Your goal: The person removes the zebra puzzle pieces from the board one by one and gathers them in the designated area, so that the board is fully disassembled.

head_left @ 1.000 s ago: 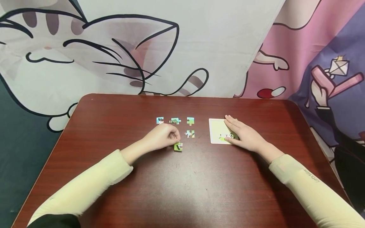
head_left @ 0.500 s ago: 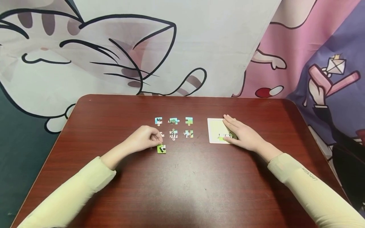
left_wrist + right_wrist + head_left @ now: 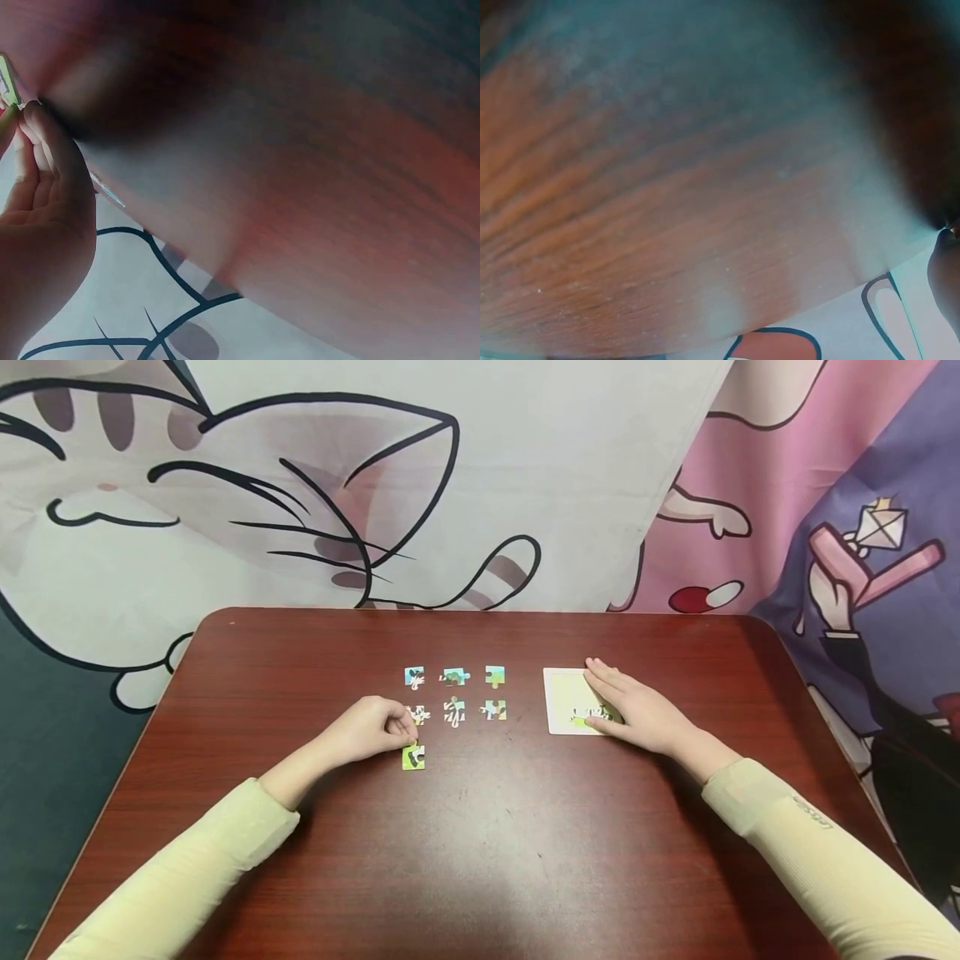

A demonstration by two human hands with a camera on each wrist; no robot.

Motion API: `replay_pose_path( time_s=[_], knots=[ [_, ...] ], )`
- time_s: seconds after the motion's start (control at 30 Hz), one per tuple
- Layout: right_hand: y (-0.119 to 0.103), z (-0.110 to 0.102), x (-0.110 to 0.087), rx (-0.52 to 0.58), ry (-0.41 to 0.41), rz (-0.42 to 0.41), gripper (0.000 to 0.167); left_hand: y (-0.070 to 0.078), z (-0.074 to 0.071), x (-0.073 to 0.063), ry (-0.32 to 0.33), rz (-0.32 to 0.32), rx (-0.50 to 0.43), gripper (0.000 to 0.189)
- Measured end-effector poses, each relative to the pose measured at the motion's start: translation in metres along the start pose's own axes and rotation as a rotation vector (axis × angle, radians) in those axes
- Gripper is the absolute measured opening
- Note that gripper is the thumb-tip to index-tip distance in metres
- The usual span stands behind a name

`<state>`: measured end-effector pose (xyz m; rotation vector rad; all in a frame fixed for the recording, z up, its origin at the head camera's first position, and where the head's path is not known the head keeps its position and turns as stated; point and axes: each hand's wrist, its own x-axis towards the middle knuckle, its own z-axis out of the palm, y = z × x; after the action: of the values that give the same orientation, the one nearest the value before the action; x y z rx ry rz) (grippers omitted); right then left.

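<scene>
My left hand [image 3: 369, 724] pinches the upper edge of a green jigsaw piece [image 3: 413, 757] with a black-and-white patch, close over the table. In the left wrist view the same green piece [image 3: 8, 82] shows at the fingertips. Just beyond the fingers lies a white-patterned piece [image 3: 418, 716], partly covered by the hand. My right hand [image 3: 633, 706] rests with straight fingers across the right part of a pale, square puzzle board [image 3: 562, 687]. Some green and white pattern shows along the board's lower part; the rest is under the hand.
Two more jigsaw pieces [image 3: 454, 712] continue the middle row. Behind it, a row holds a blue piece [image 3: 414, 677], a blue-green piece [image 3: 455, 677] and a green piece [image 3: 495, 675]. The brown table [image 3: 480, 860] ends at a cartoon-printed cloth [image 3: 570, 485].
My left hand has moved left with the green piece, from below the middle column to below the left one, uncovering middle-row pieces. The right hand keeps its place on the board.
</scene>
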<state>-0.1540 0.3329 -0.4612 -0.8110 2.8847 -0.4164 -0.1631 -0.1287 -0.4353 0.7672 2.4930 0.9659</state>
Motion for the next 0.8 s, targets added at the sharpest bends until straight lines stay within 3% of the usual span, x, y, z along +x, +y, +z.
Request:
replay_pose_path(
  time_s=[0.8],
  knots=[
    [-0.0014, -0.0003, -0.0002, 0.007, 0.012, -0.003, 0.084, -0.0032, 0.0013, -0.0006, 0.011, -0.014, -0.004, 0.004]
  ],
)
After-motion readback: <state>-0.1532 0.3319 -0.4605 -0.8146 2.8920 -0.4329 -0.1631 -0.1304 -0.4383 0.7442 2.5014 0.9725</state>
